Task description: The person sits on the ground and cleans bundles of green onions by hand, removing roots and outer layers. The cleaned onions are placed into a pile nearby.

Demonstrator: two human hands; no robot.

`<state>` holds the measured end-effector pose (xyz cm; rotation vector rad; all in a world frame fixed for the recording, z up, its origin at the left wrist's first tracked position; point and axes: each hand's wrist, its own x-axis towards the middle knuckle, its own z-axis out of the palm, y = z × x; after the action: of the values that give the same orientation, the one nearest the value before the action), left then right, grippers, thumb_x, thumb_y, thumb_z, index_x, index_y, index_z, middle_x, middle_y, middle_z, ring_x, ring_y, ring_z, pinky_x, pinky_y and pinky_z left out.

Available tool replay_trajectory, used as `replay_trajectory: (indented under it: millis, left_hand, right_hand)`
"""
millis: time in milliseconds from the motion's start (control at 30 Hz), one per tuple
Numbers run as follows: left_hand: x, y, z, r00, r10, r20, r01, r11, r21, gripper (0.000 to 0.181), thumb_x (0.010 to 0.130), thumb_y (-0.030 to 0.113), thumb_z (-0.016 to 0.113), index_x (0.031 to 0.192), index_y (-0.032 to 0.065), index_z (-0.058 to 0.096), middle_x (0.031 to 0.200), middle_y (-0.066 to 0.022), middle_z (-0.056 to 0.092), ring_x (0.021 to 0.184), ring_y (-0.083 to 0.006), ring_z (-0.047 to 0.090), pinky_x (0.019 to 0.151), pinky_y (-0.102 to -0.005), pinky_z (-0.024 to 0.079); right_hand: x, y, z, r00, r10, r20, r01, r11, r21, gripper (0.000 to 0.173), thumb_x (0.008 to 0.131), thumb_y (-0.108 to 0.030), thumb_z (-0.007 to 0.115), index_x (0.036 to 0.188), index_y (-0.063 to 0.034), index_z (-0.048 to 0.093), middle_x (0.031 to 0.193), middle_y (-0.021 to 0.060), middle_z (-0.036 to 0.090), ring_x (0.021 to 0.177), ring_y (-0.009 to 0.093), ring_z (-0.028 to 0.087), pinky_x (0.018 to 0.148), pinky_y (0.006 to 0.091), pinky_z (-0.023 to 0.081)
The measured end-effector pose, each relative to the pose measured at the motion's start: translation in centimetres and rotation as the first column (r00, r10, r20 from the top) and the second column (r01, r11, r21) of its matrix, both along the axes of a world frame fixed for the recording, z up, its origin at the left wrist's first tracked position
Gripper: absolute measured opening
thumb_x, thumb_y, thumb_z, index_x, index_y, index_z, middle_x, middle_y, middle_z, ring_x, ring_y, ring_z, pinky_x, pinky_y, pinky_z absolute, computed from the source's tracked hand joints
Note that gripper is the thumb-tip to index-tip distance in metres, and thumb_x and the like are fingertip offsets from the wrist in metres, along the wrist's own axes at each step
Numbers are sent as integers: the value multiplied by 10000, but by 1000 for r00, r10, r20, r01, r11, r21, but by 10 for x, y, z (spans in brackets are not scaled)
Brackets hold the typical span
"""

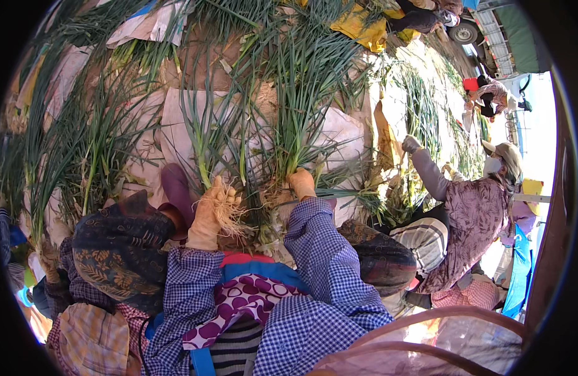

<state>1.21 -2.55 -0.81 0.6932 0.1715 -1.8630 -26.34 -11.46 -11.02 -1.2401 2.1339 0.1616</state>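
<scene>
My left hand [210, 211], in a pale work glove, is closed around a bunch of green onions [203, 160]. Their stringy roots [231, 211] spill out at the right of the glove, and the green leaves point away from me. To the right, my right hand [302, 183], gloved too, is closed at the base of a thicker bunch of green onions [293, 136]. The fingertips of that hand are hidden by the glove's back and the stalks. Loose leaves and roots lie between both hands.
Pale woven sacks [340, 131] spread under heaps of green onions [96, 155]. A masked co-worker [477, 216] sits at the right, one gloved hand raised. Another person [94, 333] is at the lower left. A yellow sack [361, 28] and a truck [500, 37] are farther off.
</scene>
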Motion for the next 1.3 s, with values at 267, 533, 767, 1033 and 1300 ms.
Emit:
replay_trajectory:
  millis: [267,533,767,1033,1300]
  left_hand:
    - [0,-8,21,978,35,204,-22,998,-63,443,866,273,622,1227,34,532,1099,-112,611,841,-152,623,731,-288,549]
    - [-3,-3,24,911,-13,412,71,990,-124,471,872,237,617,1271,22,488,1178,-79,581,864,-120,585,720,-230,502]
    - [-6,6,-5,905,0,425,92,976,-196,417,890,191,594,1249,0,503,1156,-65,576,936,-137,572,778,-239,492]
    - [-12,12,2,865,-175,470,267,954,-138,361,885,179,605,1193,2,540,984,-22,605,835,-113,557,710,-235,465]
    - [-27,13,-20,702,-302,645,488,863,-128,286,887,195,570,1096,0,563,958,-37,628,826,-117,558,715,-246,464]
  right_hand:
    - [37,-40,94,641,149,753,292,860,-419,257,851,-281,608,936,-42,647,763,103,647,668,169,579,616,266,450]
    - [94,-33,118,779,184,600,-37,968,-249,362,863,-374,604,952,-26,645,715,77,621,622,186,537,613,308,445]
    - [132,9,120,793,250,555,-128,960,-250,339,886,-366,574,913,-35,645,705,71,595,644,148,537,600,278,434]
    - [142,23,139,753,180,633,-30,970,-239,272,884,-317,587,924,-58,662,721,40,609,649,130,533,584,267,429]
    - [132,14,97,466,-99,879,335,939,-71,274,933,-258,520,881,2,592,672,45,597,466,117,484,472,241,419]
